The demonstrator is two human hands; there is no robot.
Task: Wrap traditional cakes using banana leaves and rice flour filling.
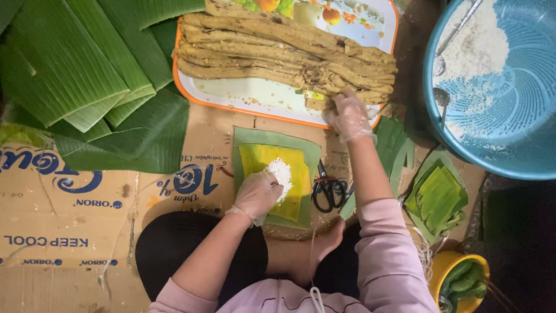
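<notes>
You sit on flattened cardboard (63, 232) that covers the floor across the lower left of the frame. A stack of large banana leaves (87, 75) fills the upper left, uncut as far as can be seen. At upper right a blue basket (498, 139) is partly emptied of its white rice (475, 46). At top centre, a tray (231, 101) carries long brownish strips of filling (278, 49).

In the centre lies the leaf wrapper (278, 174), a yellow-green sheet on a darker one, with a small mound of rice (281, 171) already on it. Your gloved left hand (258, 194) rests loosely curled at the mound's edge, holding nothing I can make out. Your gloved right hand (349, 116) closes on a piece of filling at the tray's near edge.

By my reading, rice is down; filling, folding and tying remain. Scissors (329, 188) lie just right of the wrapper.
</notes>
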